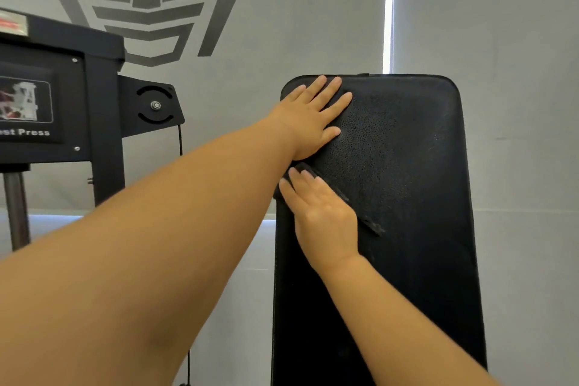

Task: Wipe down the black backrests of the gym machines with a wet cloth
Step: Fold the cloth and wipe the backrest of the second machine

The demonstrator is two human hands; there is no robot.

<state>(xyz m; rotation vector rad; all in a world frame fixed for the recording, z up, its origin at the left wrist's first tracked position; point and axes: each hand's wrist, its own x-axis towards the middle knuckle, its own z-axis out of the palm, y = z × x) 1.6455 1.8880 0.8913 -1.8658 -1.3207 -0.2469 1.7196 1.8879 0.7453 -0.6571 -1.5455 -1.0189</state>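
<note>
Head view: tall black textured vinyl backrest (407,197), upright. Dark cloth (351,147) spread over its upper left corner. Left hand (308,122) and right hand (322,216) press it flat, fingers straight, gripping nothing. Wiping under way; next move likely a downward sweep toward the lower edge.

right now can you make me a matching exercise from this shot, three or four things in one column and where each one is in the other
Things:
1. left hand
2. right hand
3. dark textured wiping cloth
4. black chest press machine panel

Places:
A. left of the tall black padded backrest
B. flat near the backrest's top left corner
C. spread on the upper backrest, under both hands
D. flat on the backrest's left edge, below the other hand

Pairs: 1-B, 2-D, 3-C, 4-A
</note>
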